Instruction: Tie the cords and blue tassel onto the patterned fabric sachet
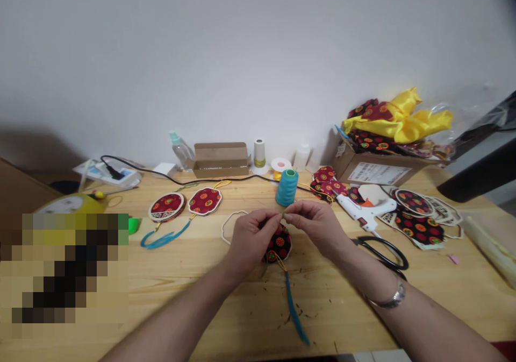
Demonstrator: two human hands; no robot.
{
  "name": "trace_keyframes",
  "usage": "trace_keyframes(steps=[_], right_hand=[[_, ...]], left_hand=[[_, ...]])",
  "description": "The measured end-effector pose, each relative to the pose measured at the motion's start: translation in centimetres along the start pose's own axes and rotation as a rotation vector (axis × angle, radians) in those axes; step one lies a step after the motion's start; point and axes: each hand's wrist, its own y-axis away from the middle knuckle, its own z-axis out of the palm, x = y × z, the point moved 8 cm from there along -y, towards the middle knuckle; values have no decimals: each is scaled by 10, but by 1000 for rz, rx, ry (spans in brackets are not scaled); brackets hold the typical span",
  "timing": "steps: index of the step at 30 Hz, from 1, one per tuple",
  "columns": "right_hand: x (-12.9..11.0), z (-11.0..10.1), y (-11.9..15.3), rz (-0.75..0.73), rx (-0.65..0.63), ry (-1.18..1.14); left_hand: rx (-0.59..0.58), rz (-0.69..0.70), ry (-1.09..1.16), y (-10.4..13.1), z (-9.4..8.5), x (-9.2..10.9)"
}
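Note:
My left hand [253,238] and my right hand [313,226] meet fingertip to fingertip, both pinched. Between them shows a bit of thin olive cord, its course mostly hidden by the fingers. Directly below lies a black fabric ornament with red and orange flowers [281,243], partly covered by my left hand. From its lower edge a yellow loop and a blue tassel [293,303] trail toward me. A pale scalloped wooden frame [226,227] lies left of my left hand. Just behind the hands stands a cone of teal thread [286,188].
Two red ornaments [166,207] lie to the left. On the right are a white glue gun [365,210], black-handled scissors [382,252] and stacked fabric pieces [419,227]. A cardboard box [379,169] of cloth stands behind, and a black cable [193,181] crosses the table's back.

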Motion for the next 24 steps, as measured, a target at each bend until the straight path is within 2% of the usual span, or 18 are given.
trace_keyframes(steps=[6,15,24], right_hand=[[-1,1,0,-9,-4,21],[1,1,1,2,-11,7],[2,1,1,20,-3,5]], left_hand=[[7,-5,-26,0,0,-1],[-13,-74,142,1,4,-10],[7,-76,142,0,2,-9]])
